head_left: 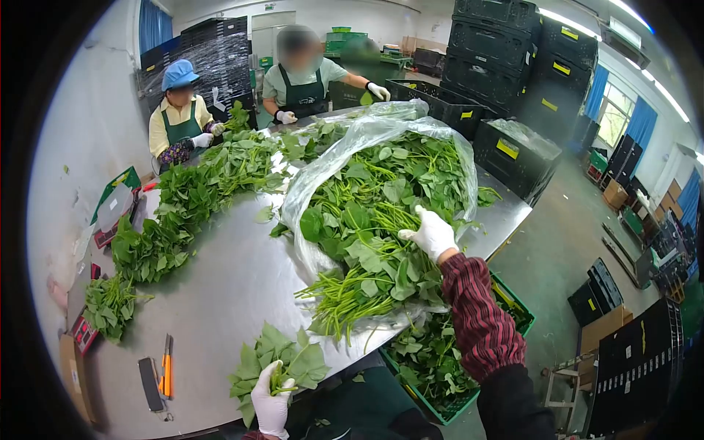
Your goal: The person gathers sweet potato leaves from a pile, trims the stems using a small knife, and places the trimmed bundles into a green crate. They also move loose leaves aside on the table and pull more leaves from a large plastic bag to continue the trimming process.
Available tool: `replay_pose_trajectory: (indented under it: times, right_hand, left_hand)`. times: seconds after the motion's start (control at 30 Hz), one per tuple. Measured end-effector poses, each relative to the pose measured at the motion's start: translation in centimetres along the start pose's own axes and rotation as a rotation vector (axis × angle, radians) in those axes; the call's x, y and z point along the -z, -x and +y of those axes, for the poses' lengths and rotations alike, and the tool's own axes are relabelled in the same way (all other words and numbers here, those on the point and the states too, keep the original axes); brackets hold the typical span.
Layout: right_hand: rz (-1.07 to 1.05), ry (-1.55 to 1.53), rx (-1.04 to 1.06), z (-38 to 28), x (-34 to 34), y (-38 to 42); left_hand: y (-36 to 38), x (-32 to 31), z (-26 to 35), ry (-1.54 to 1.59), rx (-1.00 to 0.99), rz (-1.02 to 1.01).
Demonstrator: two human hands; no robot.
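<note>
My left hand [270,402], in a white glove, is closed around the stems of a small bunch of leafy greens [282,356] at the table's near edge. Broad green leaves fan out above the fingers. My right hand [431,233], also gloved in white, is over a large heap of leafy greens [389,191] with long pale-green stems. Its thumb and forefinger are apart, and the fingertips touch or nearly touch the stems. A clear plastic bag [297,202], opened wide, surrounds the heap. Stem ends spill out of its near side.
Bunched greens [202,183] line the left of the metal table [220,293]. An orange utility knife [167,370] lies by a dark flat object [151,383]. A green crate [444,411] with greens stands below. Two co-workers are across the table; black crates [488,66] stack behind.
</note>
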State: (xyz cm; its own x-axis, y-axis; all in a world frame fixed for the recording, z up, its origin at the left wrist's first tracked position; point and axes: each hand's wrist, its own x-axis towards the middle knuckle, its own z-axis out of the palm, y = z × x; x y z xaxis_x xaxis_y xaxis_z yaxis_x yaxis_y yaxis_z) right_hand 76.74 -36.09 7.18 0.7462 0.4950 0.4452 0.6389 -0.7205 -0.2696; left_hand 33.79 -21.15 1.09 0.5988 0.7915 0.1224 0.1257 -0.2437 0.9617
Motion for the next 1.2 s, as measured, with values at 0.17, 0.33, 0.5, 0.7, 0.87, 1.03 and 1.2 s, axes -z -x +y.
replay_pose_trajectory:
  times: [0.17, 0.33, 0.5, 0.7, 0.87, 1.03, 1.2]
  right_hand:
    - [-0.269, 0.005, 0.064, 1.3, -0.8, -2.7]
    - [-0.127, -0.053, 0.104, 0.4, -0.5, -5.2]
    - [-0.398, 0.164, 0.027, -0.1, -4.7, -8.7]
    - [-0.739, 0.339, -0.056, -2.9, -5.6, -9.7]
    - [-0.539, 0.305, -0.147, -1.4, -6.3, -9.5]
    - [-0.252, 0.116, -0.184, 1.0, -1.3, -8.6]
    - [0.055, -0.290, -0.130, 5.2, 5.5, -5.0]
  left_hand:
    - [0.2, -0.3, -1.1, -0.054, 0.070, -0.089]
    - [0.3, -0.5, -1.4, -0.033, 0.091, -0.107]
    - [0.2, -0.8, -1.9, -0.094, -0.003, -0.102]
    - [0.3, -0.9, -1.7, -0.028, 0.100, -0.088]
    - [0.2, -0.6, -1.1, 0.010, 0.217, -0.094]
    - [0.2, 0.4, -0.9, 0.030, 0.150, -0.011]
    - [-1.8, 1.8, 1.6, 0.185, 0.110, 0.096]
